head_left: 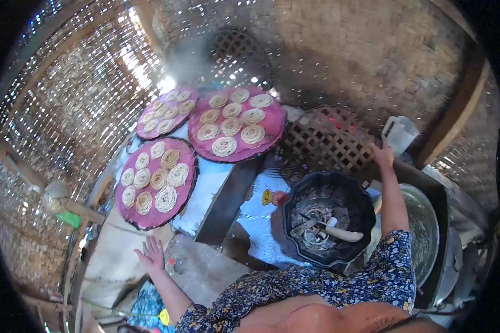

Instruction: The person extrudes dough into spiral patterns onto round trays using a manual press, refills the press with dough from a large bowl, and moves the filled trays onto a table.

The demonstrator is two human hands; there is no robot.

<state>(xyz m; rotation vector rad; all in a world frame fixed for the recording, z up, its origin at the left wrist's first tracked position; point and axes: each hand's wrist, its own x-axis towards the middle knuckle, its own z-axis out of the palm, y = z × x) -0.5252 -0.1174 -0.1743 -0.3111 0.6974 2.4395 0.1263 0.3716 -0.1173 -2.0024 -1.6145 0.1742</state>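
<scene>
My left hand [151,255] is held out palm up at the lower left, fingers spread, with nothing in it. It is below a round pink tray [160,150] bearing several coiled pale pieces. My right hand [382,155] reaches forward beside a translucent plastic pitcher [400,135]; whether its fingers touch the pitcher or the lattice basket next to it is hard to tell. Left of my right forearm sits a dark scalloped basin [294,222] with a pale-handled tool [341,233] and small items inside.
Two more pink trays [275,130] [144,130] with coils lie farther back. A brown lattice basket [322,139] stands behind the basin. A large metal bowl [428,238] is at the right. Woven walls [372,55] and wooden posts surround the area.
</scene>
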